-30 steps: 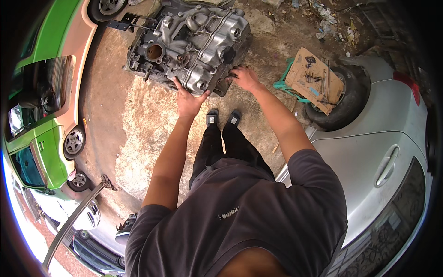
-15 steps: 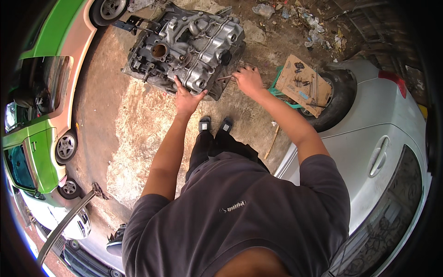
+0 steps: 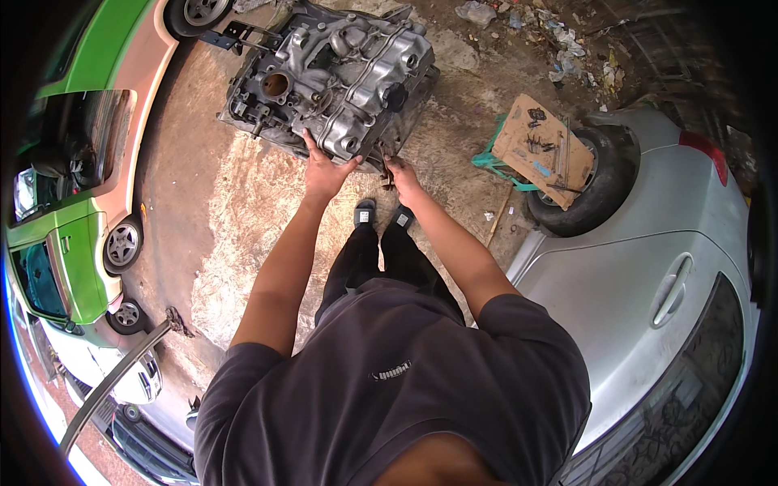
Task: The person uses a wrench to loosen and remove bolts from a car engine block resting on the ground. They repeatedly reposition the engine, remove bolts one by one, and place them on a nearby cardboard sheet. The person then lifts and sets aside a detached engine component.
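Observation:
A bulky aluminium engine with cast covers and a round rusty opening fills the top middle. My left hand rests on its near edge, index finger stretched along the casting, thumb spread to the right. My right hand is closed at the engine's near right corner, around a small dark metal piece whose shape is partly hidden by the fingers. My sandalled feet stand on stained concrete just below the engine.
A green and pink car lines the left, a silver car the right. A cardboard sheet with tools lies on a teal stand beside a tyre. A curved metal bar is at lower left; litter lies upper right.
My right hand has moved down and left to the engine's near corner with the small metal piece, closer to my left hand, which stays on the engine's edge.

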Motion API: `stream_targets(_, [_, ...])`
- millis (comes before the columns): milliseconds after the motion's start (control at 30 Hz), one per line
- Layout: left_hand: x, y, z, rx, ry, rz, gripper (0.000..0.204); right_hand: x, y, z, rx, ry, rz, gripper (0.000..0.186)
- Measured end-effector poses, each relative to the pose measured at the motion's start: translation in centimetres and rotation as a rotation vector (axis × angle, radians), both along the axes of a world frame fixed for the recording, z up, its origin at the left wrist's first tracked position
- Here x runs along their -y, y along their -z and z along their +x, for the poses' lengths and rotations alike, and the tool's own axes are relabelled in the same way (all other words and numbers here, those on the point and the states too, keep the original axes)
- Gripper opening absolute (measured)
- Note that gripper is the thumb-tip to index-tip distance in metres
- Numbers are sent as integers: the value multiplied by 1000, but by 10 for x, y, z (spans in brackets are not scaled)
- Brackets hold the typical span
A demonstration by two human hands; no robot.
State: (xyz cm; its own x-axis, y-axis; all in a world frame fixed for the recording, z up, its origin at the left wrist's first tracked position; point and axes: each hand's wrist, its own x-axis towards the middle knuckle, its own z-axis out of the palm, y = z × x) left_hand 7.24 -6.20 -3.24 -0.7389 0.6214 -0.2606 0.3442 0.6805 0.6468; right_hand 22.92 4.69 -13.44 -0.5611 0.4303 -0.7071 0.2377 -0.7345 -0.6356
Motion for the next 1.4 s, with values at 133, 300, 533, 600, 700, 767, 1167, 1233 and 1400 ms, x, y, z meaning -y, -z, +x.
stream_targets(133, [1, 1, 0, -2, 14, 33, 140, 9, 2, -13, -117, 93, -204, 31])
stream_targets(300, [1, 9, 0, -65, 6, 123, 141, 16, 8, -18, -219, 96, -330, 35])
stream_targets(533, [1, 11, 0, -59, 7, 57, 142, 3, 25, -14, -136, -53, -114, 37])
stream_targets(600, [0, 11, 1, -73, -1, 51, 141, -3, 31, -13, -110, -72, 1, 35])
stream_targets(700, [1, 9, 1, -26, -13, -37, 141, -27, 33, -10, -32, -201, 297, 37])
stream_targets(767, [1, 9, -1, -69, 4, -4, 142, -54, 25, -9, 6, -343, 604, 39])
stream_targets(1167, [2, 3, -1, -57, -8, 2, 139, -132, -105, -27, 274, -1287, 1941, 23])
stream_targets(1233, [4, 1, -1, -89, 8, 12, 138, -121, -118, -21, 266, -1327, 1988, 23])
stream_targets(1400, [6, 2, -1, -74, 7, 21, 137, -112, -118, 5, 372, -1115, 1837, 23])
